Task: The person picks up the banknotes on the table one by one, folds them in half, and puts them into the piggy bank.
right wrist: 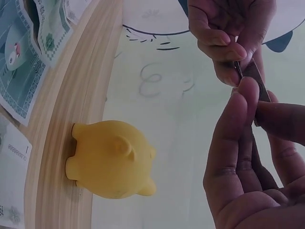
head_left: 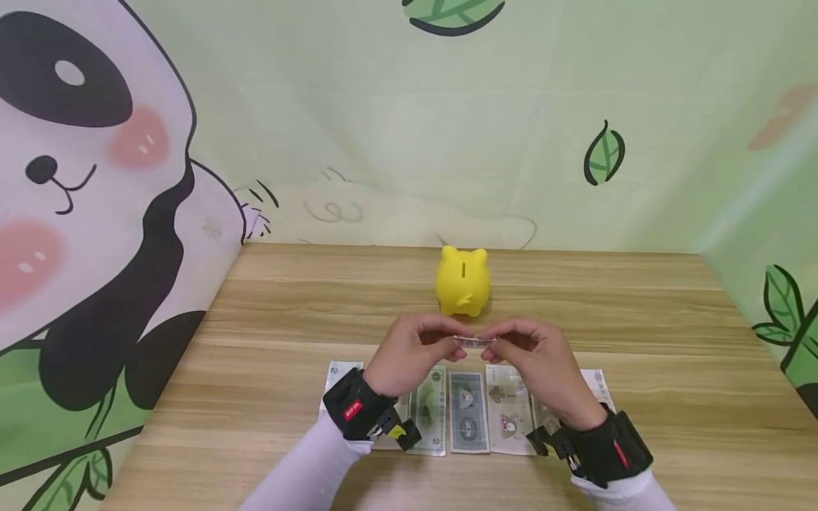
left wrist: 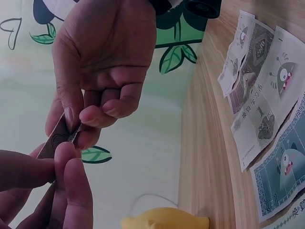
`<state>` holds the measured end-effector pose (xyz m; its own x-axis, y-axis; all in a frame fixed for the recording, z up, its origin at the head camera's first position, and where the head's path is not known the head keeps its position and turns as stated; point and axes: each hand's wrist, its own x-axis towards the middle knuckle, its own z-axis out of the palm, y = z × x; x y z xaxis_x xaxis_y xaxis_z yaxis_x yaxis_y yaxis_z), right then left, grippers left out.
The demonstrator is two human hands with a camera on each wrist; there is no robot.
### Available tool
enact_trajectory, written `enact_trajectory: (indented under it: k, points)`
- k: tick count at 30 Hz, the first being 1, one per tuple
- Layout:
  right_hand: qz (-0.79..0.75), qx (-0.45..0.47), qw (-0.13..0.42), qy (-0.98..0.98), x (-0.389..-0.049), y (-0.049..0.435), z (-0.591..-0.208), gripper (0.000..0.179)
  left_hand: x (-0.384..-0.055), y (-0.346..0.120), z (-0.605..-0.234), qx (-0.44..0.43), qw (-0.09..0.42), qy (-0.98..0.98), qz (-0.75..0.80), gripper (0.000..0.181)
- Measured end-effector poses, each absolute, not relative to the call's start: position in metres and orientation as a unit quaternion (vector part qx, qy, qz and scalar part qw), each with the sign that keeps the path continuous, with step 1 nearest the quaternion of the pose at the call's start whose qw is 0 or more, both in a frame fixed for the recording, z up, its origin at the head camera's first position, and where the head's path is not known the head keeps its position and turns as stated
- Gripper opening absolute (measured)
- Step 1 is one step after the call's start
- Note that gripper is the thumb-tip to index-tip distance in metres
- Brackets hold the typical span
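Both hands come together above the table, just in front of a yellow piggy bank (head_left: 463, 284). Between them is a narrow folded paper note (head_left: 474, 342); its printed face shows slightly in the left wrist view (left wrist: 56, 138). My left hand (head_left: 405, 355) pinches one end between thumb and fingers. The other end is pinched by my right hand (head_left: 542, 365) in the same way. Below the hands lies a row of several play banknotes, among them a blue note (head_left: 469, 411) and a green-edged note (head_left: 429, 411). The wrists and hands cover parts of the outer notes.
The piggy bank stands upright near the back of the wooden table (head_left: 268, 397), its slot (head_left: 463, 270) on top. Behind the table hangs a green backdrop (head_left: 383, 128) with leaves and a large panda (head_left: 83, 177) at left.
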<state>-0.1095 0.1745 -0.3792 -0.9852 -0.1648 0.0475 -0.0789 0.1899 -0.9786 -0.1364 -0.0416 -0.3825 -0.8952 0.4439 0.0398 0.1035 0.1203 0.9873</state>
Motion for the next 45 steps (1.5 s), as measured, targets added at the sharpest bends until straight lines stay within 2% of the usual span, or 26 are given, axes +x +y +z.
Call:
enact_trajectory:
  k: [30, 39, 45]
  points:
    - [-0.612, -0.077, 0.072, 0.784, -0.1077, 0.1734, -0.3781, 0.028, -0.1345, -0.0422, -0.3815, 0.173, 0.125, 0.761, 0.613, 0.02]
    - [-0.588, -0.086, 0.075, 0.801, -0.1092, 0.1707, -0.3803, 0.018, -0.1332, -0.0398, -0.3834, 0.186, 0.112, 0.767, 0.604, 0.017]
    - [-0.571, -0.096, 0.045, 0.814, -0.1088, 0.1685, -0.3816, 0.01, -0.1322, -0.0378, -0.3846, 0.192, 0.112, 0.761, 0.609, 0.017]
